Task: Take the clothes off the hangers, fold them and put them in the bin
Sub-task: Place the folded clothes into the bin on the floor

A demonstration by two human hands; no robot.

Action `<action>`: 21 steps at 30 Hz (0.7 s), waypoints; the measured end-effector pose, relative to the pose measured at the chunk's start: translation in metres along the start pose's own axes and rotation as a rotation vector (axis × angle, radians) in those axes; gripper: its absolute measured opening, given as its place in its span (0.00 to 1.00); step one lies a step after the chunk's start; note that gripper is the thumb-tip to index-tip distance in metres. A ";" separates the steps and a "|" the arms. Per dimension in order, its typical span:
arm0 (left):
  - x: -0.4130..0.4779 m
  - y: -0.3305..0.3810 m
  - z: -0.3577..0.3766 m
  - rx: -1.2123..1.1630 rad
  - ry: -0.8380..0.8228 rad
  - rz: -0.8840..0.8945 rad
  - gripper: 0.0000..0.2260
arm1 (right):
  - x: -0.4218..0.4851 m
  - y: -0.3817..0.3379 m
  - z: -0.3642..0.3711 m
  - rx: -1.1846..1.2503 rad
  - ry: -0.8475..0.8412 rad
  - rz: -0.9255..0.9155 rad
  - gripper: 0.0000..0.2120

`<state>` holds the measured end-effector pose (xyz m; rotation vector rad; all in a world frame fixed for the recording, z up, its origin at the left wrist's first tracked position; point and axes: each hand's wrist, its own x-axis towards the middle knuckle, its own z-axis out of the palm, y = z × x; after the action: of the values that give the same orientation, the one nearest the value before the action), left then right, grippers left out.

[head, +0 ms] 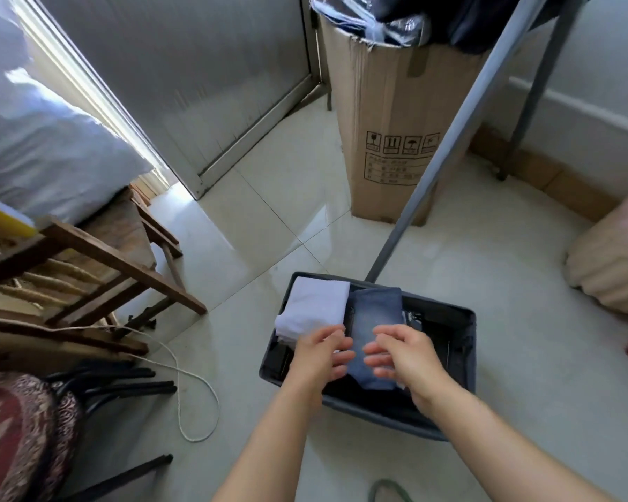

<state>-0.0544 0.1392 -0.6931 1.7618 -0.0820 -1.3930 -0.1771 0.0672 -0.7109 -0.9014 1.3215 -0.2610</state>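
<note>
Grey bin [470, 356], two folded garments (white cloth [316, 309], denim [376, 309]), left hand [321, 353], right hand [405, 356], fingers [381, 347] loosely apart.

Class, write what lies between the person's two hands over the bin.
Folded blue denim, lying in the bin, shows between the left hand and right hand in the head view.

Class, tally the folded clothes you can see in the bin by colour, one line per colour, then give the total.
White folded garment: 1
Blue denim folded garment: 1
Total visible in the bin: 2
</note>
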 end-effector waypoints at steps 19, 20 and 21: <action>-0.410 0.014 0.066 -0.030 -0.288 0.232 0.09 | -0.422 -0.046 -0.115 0.136 0.071 -0.323 0.07; -0.427 0.014 0.074 -0.013 -0.316 0.245 0.09 | -0.440 -0.046 -0.125 0.130 0.076 -0.340 0.07; -0.444 0.012 0.082 0.003 -0.344 0.255 0.09 | -0.460 -0.046 -0.137 0.122 0.087 -0.350 0.07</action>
<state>-0.2821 0.3196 -0.3470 1.4400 -0.4775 -1.4886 -0.4131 0.2732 -0.3451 -1.0239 1.2076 -0.6521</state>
